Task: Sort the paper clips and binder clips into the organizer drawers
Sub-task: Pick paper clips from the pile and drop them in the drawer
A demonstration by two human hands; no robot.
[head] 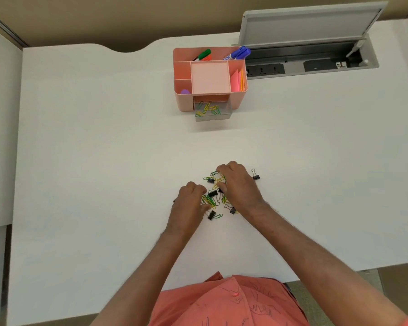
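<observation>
Both your hands work the mixed pile [216, 196] on the worktop [104, 161]: left hand [190, 201] fingers curl on yellow paper clips, right hand [237, 184] pinches clips at the pile's far edge. Pick only paper clips, leaving binder clips, and carry them to the open drawer [212, 111], well apart, under the organizer [210, 78].

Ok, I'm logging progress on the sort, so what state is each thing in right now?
organizer drawer: pulled open, holding paper clips
clip pile: mixed, unsorted on the desk
lone binder clip: apart, right of the pile
left hand: fingers curled round paper clips
right hand: pinching a clip in the pile
desk socket lid: raised open
</observation>
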